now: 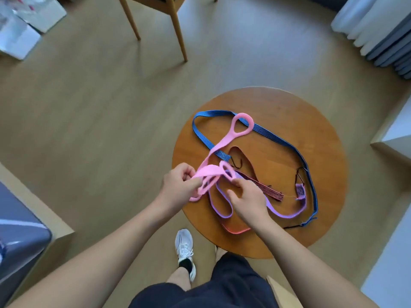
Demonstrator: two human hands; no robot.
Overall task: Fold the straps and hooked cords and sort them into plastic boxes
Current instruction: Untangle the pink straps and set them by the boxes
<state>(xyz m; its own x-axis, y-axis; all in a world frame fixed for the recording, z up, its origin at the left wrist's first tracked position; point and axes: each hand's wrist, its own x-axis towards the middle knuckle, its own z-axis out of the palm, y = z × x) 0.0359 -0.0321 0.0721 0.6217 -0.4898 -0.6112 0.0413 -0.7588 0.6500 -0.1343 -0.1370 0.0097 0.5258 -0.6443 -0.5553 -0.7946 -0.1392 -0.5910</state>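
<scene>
A pink looped strap (222, 143) is stretched from the round wooden table (278, 103) toward me. My left hand (178, 185) grips its bunched loops at the table's left edge. My right hand (246, 198) pinches another pink loop just to the right. The strap's far ring lies on a long blue hooked cord (280, 138) that curves round the table. A purple strap (282, 214), a red-and-black cord (266, 190) and an orange strap (235, 230) lie under and beside my right hand.
A wooden chair (178, 30) stands on the floor beyond the table. Clear plastic packaging (20, 25) lies at the top left. A grey case (20, 236) sits at the left edge, and white furniture (393, 138) at the right. My shoe (184, 245) is by the table's foot.
</scene>
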